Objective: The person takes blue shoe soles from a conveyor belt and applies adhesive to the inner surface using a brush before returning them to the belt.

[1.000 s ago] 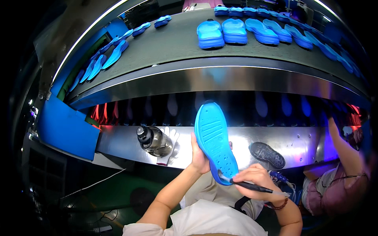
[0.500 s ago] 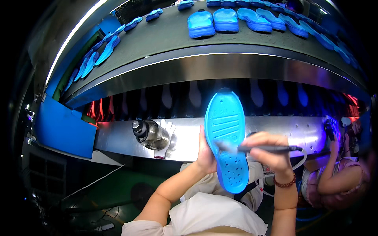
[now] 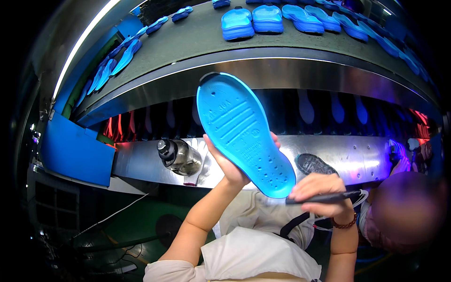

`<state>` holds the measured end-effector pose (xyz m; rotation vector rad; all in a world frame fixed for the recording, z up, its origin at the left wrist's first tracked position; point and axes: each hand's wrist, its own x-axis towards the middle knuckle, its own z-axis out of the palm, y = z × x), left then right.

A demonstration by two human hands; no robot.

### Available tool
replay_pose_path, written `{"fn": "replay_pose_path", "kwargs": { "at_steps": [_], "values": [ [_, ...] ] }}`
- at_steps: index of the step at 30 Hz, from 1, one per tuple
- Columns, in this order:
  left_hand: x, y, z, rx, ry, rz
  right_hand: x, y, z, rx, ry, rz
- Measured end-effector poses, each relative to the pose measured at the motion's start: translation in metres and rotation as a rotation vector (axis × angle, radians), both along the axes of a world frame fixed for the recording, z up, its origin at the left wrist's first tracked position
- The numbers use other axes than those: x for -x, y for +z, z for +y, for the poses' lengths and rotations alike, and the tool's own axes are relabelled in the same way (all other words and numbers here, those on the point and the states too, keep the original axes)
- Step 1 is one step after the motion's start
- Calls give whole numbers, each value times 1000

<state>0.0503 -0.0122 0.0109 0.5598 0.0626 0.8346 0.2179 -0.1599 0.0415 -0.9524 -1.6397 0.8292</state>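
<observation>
My left hand (image 3: 226, 163) is closed around the middle of a bright blue shoe sole (image 3: 239, 124), its thumb on the near side and fingertips showing at the far edge. The sole tilts toward the upper left, its moulded ribs and small holes facing up, with a black patch at the tip. In my right hand (image 3: 319, 188) is a dark-handled brush (image 3: 347, 195) with a thin pale tube at its back end. Blurred bristles reach the sole's lower end; whether they touch it I cannot tell.
Behind the metal bench (image 3: 277, 143), a conveyor belt (image 3: 188, 42) carries several blue soles (image 3: 268, 19). A clear black-capped bottle (image 3: 181, 159) stands beside a white glove (image 3: 202, 146). A dark sole (image 3: 317, 163) lies right of centre. Another person (image 3: 404, 211) is at the right.
The sole has tilted toward the upper left and moved up and left. The brush has gone from its middle to its lower end. The dark sole on the bench is now uncovered.
</observation>
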Motion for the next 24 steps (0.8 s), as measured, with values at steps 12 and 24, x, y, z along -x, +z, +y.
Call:
{"fn": "replay_pose_path", "kwargs": {
  "at_steps": [12,24],
  "values": [
    [1,26,7,9,-37,22,5,-24,-5,33,-198,69],
    [-1,-1,-25,-3,-144,168,30,-31,-4,243,-197,738]
  ]
}}
